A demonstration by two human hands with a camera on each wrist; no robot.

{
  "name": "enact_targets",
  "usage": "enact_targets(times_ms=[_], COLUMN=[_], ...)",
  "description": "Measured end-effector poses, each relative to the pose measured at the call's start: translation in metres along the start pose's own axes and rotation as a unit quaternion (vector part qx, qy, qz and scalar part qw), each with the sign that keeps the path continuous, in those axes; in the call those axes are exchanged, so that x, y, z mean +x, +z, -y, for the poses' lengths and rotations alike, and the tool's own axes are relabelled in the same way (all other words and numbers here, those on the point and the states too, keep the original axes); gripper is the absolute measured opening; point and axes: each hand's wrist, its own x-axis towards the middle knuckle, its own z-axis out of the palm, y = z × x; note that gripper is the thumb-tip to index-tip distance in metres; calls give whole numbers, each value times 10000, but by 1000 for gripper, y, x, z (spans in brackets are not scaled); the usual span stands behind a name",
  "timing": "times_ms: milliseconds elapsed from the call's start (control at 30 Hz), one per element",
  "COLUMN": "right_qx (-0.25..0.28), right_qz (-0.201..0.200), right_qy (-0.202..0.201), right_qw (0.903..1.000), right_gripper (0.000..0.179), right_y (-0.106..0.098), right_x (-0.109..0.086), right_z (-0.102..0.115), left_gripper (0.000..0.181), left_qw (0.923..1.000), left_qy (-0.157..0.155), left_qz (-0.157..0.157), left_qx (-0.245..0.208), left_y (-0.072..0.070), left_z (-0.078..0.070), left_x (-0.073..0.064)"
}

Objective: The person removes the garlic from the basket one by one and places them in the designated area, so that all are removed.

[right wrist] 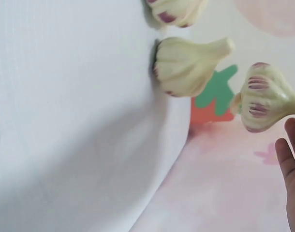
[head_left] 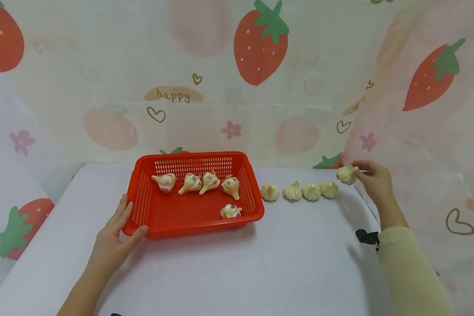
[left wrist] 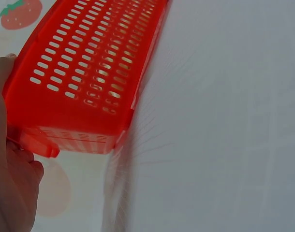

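A red plastic basket (head_left: 189, 230) with slotted walls stands on the white table, several garlic bulbs (head_left: 231, 188) lying in it. My left hand (head_left: 112, 243) grips its near left corner, thumb on the front rim, fingers at the left side; the left wrist view shows fingers (left wrist: 26, 164) curled below the rim. At the far right, my right hand (head_left: 375, 180) pinches a garlic bulb (head_left: 346, 175) by its stem, above the table. That bulb (right wrist: 263, 99) shows purple streaks in the right wrist view. Several more bulbs (head_left: 293, 191) stand in a row between basket and right hand.
The white table (head_left: 292, 263) ends at the back against a strawberry-print curtain (head_left: 300, 87), which also hangs along both sides. A black device (head_left: 367, 237) sits at the right wrist, by the sleeve.
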Motion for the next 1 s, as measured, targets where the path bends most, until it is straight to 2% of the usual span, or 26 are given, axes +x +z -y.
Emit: enact_targets(times_ms=[467, 767, 1000], right_qx=[-353, -84, 48], right_qz=[37, -38, 20], right_qy=[263, 307, 450], right_qw=[9990, 9995, 9990], right_gripper=[32, 34, 33], right_y=[6, 14, 18], right_x=[1, -4, -8], right_z=[-41, -68, -72], left_gripper=[83, 83, 83], left_qw=[10000, 10000, 9999], left_qy=[-15, -57, -80], left_qz=[15, 44, 35], left_qx=[16, 68, 82], left_y=[0, 0, 0], left_z=[3, 2, 1], left_x=[0, 0, 1])
